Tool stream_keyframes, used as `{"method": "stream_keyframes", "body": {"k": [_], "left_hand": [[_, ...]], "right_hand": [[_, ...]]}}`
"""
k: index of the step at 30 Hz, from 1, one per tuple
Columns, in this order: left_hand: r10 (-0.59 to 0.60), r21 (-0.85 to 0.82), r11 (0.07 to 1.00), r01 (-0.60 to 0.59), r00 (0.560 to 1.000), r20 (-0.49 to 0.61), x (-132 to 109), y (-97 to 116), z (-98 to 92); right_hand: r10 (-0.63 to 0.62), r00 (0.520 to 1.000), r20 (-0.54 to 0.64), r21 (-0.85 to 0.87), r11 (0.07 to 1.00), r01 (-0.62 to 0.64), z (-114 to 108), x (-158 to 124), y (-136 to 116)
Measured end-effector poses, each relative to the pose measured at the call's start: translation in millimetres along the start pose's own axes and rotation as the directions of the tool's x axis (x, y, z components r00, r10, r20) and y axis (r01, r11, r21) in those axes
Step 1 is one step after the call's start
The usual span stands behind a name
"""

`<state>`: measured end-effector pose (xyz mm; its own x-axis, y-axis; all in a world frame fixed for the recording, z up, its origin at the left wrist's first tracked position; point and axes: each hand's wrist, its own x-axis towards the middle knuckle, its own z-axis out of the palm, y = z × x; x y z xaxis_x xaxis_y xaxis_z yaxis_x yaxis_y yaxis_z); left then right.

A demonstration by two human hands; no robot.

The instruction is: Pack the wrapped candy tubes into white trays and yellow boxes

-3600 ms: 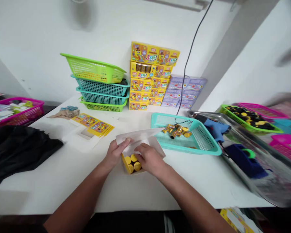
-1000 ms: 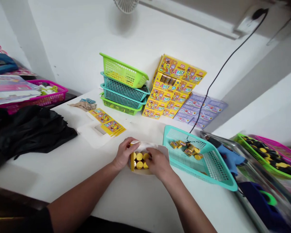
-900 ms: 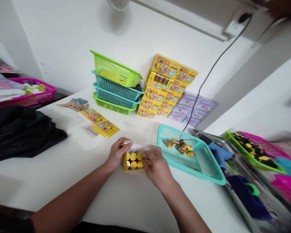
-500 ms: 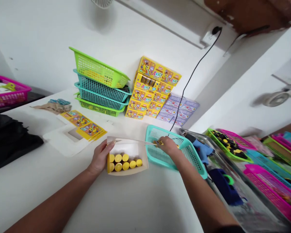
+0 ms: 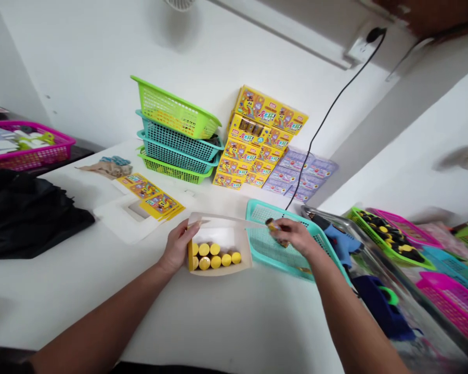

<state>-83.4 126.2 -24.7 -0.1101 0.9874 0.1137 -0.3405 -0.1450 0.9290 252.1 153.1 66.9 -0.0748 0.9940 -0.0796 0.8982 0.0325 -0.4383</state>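
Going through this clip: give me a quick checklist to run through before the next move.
Left hand gripping the white box: ok.
Yellow-topped cylinders standing in rows in the box: ok.
Box filled to its far side: not ok, that part shows bare.
Right hand pinching a small gold piece: ok.
Which way the small gold piece faces: cannot tell, the fingers partly hide it.
Teal basket within the right hand's reach: ok.
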Motion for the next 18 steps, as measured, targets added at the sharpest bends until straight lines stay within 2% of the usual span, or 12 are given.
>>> {"method": "stream_keyframes", "body": {"k": [1,2,3,4,6,8,10,12,15,18], "left_hand": [[-0.01,0.003,1.0,0.01,1.0,0.0,-0.4,0.1,0.8],[-0.017,0.008,1.0,0.017,1.0,0.001,-0.9,0.2,1.5],[-0.018,0.017,1.0,0.018,1.0,0.004,-1.4,0.4,2.2],[-0.013,0.029,1.0,0.013,1.0,0.007,-1.9,0.8,2.8],[0.008,0.052,0.999,-0.009,1.0,0.017,-3.5,1.9,3.5],[0.039,0.082,0.996,-0.04,0.999,0.022,-5.8,3.5,3.7],[0.068,0.131,0.989,-0.072,0.997,0.037,-8.6,5.1,3.6],[0.094,0.188,0.977,-0.102,0.994,0.049,-11.4,6.3,3.6],[0.129,0.259,0.956,-0.142,0.989,0.065,-15.1,7.6,4.2],[0.187,0.321,0.924,-0.21,0.977,0.101,-18.3,8.7,5.3]], "right_hand": [[-0.129,0.992,0.012,0.225,0.966,0.123,-3.4,-20.5,-10.0],[-0.276,0.961,0.03,0.422,0.875,0.237,-3.9,-41.0,-22.6],[-0.392,0.918,0.062,0.518,0.799,0.306,-1.5,-59.7,-37.2],[-0.463,0.883,0.076,0.532,0.768,0.357,3.4,-75.2,-53.5],[-0.5,0.864,0.055,0.367,0.815,0.449,18.0,-92.7,-87.3],[-0.455,0.89,0.024,0.034,0.89,0.455,33.8,-92.1,-117.1],[-0.362,0.932,-0.004,-0.346,0.875,0.338,47.5,-80.8,-139.1],[-0.253,0.966,-0.053,-0.61,0.774,0.169,59.9,-68.1,-153.2],[-0.168,0.979,-0.119,-0.737,0.675,0.026,78.1,-56.8,-162.9],[-0.14,0.98,-0.14,-0.773,0.634,-0.02,93.3,-52.9,-165.1]]}}
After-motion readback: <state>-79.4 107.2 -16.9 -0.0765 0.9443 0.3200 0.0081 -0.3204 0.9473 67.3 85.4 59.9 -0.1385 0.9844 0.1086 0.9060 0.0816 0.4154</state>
